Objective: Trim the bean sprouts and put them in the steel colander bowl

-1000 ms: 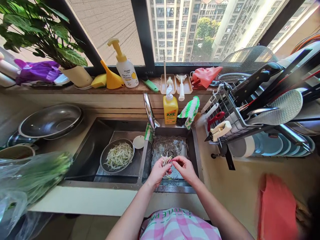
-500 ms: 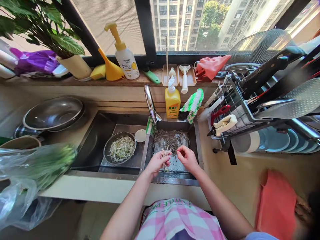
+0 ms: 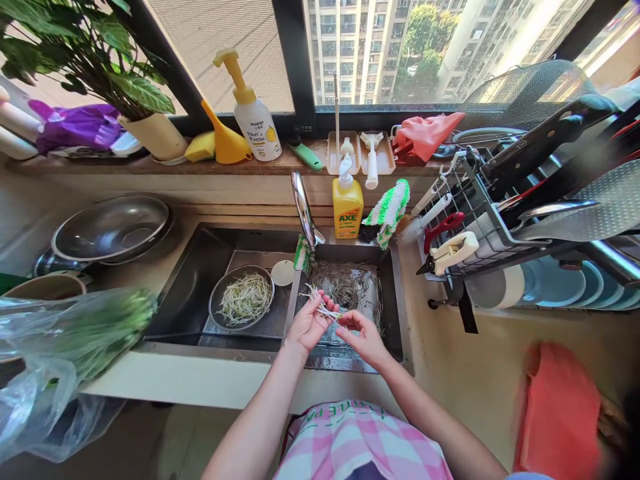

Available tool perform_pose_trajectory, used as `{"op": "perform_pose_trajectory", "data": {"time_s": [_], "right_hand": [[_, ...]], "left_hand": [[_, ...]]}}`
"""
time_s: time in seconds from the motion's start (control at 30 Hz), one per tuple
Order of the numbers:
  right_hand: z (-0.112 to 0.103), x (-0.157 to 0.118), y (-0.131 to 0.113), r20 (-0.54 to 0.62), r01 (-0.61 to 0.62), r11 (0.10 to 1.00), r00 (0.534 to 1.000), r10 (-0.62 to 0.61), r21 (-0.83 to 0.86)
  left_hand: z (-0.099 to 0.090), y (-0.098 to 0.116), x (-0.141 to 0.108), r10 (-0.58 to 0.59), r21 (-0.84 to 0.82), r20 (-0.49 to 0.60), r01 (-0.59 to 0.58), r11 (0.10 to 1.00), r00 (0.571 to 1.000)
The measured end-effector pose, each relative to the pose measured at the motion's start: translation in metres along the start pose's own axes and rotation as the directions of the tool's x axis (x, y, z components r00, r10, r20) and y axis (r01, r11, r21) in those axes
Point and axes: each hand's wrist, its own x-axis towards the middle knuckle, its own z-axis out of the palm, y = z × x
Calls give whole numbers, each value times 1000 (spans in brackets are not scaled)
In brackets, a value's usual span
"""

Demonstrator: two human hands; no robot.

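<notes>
My left hand (image 3: 309, 325) is turned palm up over the right sink basin, its fingers curled round a small bunch of bean sprouts (image 3: 327, 312). Close beside it, my right hand (image 3: 361, 337) pinches at the near end of these sprouts with thumb and fingertips. Below both hands, the right basin (image 3: 395, 293) holds water and a mass of thin, brownish strands (image 3: 340, 280). A round metal bowl (image 3: 216, 319) heaped with pale bean sprouts (image 3: 245, 298) stands in the left basin (image 3: 183, 287), with a small white round dish (image 3: 283, 273) by its rim.
Between the basins rises a chrome faucet (image 3: 301, 207). Behind the right basin stand a yellow soap bottle (image 3: 348, 208) and a green-and-white cloth (image 3: 390, 208). A wire rack with knives (image 3: 470, 207) is at right, dark pans (image 3: 113, 227) and bagged greens (image 3: 100, 327) at left.
My left hand has rolled palm up, so the sprouts now lie across its fingers. My right hand has moved slightly down and left, to the end of the sprouts.
</notes>
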Motion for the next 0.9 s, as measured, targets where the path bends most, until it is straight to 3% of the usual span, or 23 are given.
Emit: {"op": "perform_pose_trajectory", "data": {"time_s": [0.37, 0.53, 0.77, 0.9], "right_hand": [[15, 4, 0, -170, -152, 959, 966, 196, 240], [18, 4, 0, -218, -178, 938, 944, 248, 298], [13, 3, -4, -72, -346, 824, 905, 419, 449], [8, 4, -2, -33, -379, 808, 898, 440, 450]], "left_hand": [[-2, -21, 3, 116, 49, 16, -117, 992, 993], [-4, -29, 6, 149, 51, -39, -147, 988, 988], [-4, -28, 10, 110, 25, -61, -109, 994, 992], [-2, -26, 10, 145, 7, -91, -145, 989, 985]]}}
